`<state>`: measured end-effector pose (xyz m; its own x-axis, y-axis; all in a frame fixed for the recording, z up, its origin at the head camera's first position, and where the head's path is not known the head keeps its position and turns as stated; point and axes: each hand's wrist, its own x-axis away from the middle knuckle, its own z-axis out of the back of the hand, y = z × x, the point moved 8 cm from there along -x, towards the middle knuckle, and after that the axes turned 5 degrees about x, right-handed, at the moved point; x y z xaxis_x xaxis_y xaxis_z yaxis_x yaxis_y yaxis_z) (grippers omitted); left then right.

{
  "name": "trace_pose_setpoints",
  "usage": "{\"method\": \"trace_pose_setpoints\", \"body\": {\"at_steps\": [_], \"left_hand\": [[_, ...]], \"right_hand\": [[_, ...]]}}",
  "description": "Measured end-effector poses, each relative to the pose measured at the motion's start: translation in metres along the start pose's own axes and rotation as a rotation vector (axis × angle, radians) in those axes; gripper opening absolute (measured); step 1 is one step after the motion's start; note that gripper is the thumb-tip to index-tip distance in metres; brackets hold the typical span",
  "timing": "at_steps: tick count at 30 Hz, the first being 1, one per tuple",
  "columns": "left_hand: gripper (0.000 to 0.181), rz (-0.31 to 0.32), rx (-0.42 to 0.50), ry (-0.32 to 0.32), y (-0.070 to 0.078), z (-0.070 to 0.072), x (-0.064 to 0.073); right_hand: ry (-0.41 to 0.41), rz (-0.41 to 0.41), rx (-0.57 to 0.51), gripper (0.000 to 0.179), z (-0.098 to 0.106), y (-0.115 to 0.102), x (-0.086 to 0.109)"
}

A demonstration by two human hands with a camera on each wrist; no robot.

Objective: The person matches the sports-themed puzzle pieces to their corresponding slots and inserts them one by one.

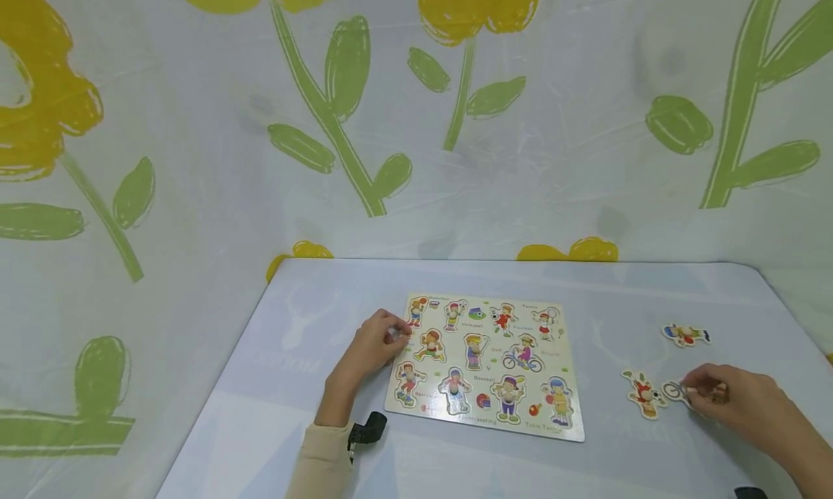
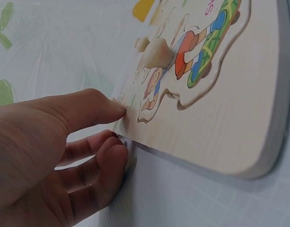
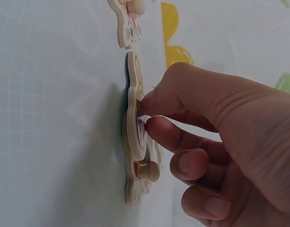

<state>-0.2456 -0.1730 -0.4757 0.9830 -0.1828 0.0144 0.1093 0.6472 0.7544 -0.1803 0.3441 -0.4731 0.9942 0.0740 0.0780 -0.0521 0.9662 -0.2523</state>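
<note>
My left hand (image 1: 376, 341) is at the left edge of a wooden knobbed puzzle board (image 1: 481, 428) with pictures of children playing sports. In the left wrist view, the thumb lies on the board's (image 2: 215, 146) face and the curled fingers are under its edge. Off to the right, my right hand (image 1: 735, 401) pinches a puzzle piece with a bicycle wheel (image 1: 673, 390) between thumb and index finger. The piece (image 3: 134, 109) stands close over the table in the right wrist view; much of its picture is hidden by the fingers.
A loose football-player piece (image 1: 644, 396) lies just left of the right hand. Farther back is another loose piece, a child with a blue cap (image 1: 686, 335). The white table (image 1: 260, 412) meets a flower-printed curtain (image 1: 455, 195) behind it.
</note>
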Motion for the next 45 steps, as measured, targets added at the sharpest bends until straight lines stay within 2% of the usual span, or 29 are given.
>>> {"method": "trace_pose_setpoints", "body": {"at_steps": [12,16,21,30,37,45], "left_hand": [[0.009,0.006,0.011,0.002,0.0,0.0,0.0],[0.009,0.01,0.007,-0.001,-0.001,-0.001,0.0],[0.009,0.009,0.003,0.002,-0.002,0.0,-0.001],[0.01,0.005,0.01,-0.007,-0.004,-0.003,-0.001],[0.01,-0.009,0.012,-0.013,-0.005,-0.004,-0.003],[0.009,-0.006,0.011,-0.007,-0.005,-0.002,-0.002]], "right_hand": [[0.023,-0.012,0.026,0.016,0.003,0.002,0.001],[0.088,0.024,0.033,0.012,0.009,-0.003,0.002],[0.175,0.102,0.039,0.009,0.017,-0.021,0.001],[0.104,0.184,-0.01,0.011,0.021,-0.065,-0.014],[0.026,0.201,-0.032,0.014,0.01,-0.099,-0.032],[0.001,0.255,-0.043,0.013,0.003,-0.135,-0.045]]}}
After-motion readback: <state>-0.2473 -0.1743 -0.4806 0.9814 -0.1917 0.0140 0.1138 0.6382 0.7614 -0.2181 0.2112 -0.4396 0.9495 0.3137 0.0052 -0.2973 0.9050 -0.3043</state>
